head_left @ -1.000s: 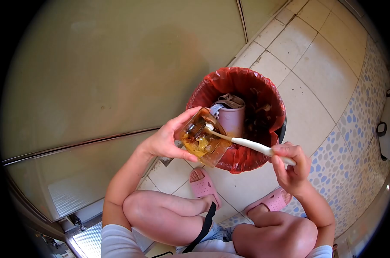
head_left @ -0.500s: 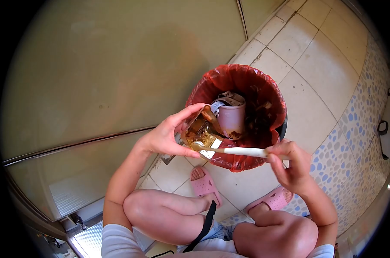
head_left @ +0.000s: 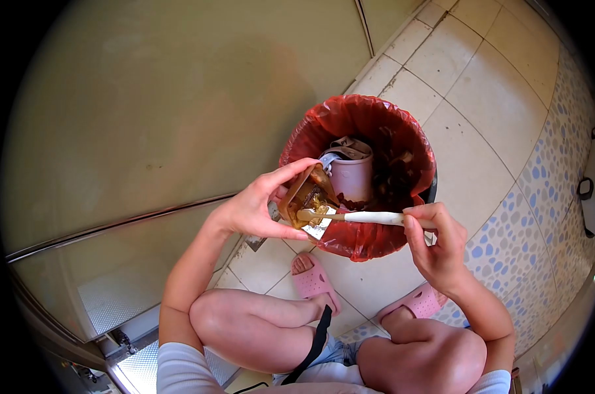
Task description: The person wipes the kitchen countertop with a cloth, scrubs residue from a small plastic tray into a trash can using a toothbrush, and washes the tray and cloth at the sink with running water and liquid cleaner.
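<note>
In the head view, my left hand (head_left: 258, 205) grips a small amber see-through container (head_left: 296, 196) by its sides, tilted over the near left of a bin. Brown-gold residue and a bright white-silver patch show inside it. Between the thumb and fingers of my right hand (head_left: 439, 246) is a slim spatula (head_left: 375, 218) with a white handle and tan, rounded tip. The spatula lies nearly level, its tip in the container against the residue. Just behind the container, a pale pink cup (head_left: 351, 178) sits in the bin with crumpled brown and grey wrapping on top.
The bin is lined with a red plastic bag (head_left: 409, 134) and holds dark scraps. A pale greenish panel (head_left: 146, 125) stands on the left. Pink slippers (head_left: 314, 285) rest on the tiled floor (head_left: 465, 138) below my hands. A white object with black handles (head_left: 593, 187) is at far right.
The container has tipped slightly and its inside shows more. The spatula's tip has shifted a little up and right in it; my right hand has moved slightly left.
</note>
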Tool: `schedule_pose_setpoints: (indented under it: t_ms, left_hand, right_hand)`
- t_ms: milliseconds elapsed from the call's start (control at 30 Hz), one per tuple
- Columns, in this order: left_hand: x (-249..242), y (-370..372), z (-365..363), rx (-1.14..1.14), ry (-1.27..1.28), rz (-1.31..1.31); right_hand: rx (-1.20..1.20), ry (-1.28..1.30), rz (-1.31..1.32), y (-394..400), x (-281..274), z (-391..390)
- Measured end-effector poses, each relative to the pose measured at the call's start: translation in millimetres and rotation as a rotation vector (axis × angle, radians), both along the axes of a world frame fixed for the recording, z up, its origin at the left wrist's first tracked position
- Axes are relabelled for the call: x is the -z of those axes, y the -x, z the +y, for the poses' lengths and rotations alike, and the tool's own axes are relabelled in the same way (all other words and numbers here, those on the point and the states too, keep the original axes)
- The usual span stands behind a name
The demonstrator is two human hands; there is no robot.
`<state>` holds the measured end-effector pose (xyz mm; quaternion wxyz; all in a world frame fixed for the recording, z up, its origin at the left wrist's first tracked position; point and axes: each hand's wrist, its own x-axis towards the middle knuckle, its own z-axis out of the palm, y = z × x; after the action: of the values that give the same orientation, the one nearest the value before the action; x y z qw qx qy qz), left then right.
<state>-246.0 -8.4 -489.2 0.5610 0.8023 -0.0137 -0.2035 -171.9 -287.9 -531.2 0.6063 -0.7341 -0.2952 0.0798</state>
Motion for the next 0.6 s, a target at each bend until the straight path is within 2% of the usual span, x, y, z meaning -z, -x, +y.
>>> schedule_pose_setpoints:
  t_ms: [167, 200, 300, 433, 533, 600]
  left_hand:
    - [1, 0, 4, 0.001, -0.002, 0.006]
    - [0, 1, 5, 0.013, -0.016, 0.009]
    - [2, 3, 7, 0.008, 0.002, -0.007]
    - [0, 6, 7, -0.01, 0.022, 0.01]
    - [2, 10, 13, -0.081, 0.153, 0.057]
    - [2, 11, 13, -0.09, 0.151, 0.071]
  right_hand:
    - [0.148, -0.013, 0.197, 6, 9, 0]
    - [0.176, -0.029, 0.306, 2, 6, -3]
    - [0.097, -0.056, 0.326, 1, -3, -8]
    - [-0.024, -0.041, -0.142, -1, -2, 2]
    - [-0.015, -0.019, -0.315, 0, 2, 1]
    - [-0.009, -0.001, -0.285, 1, 1, -2]
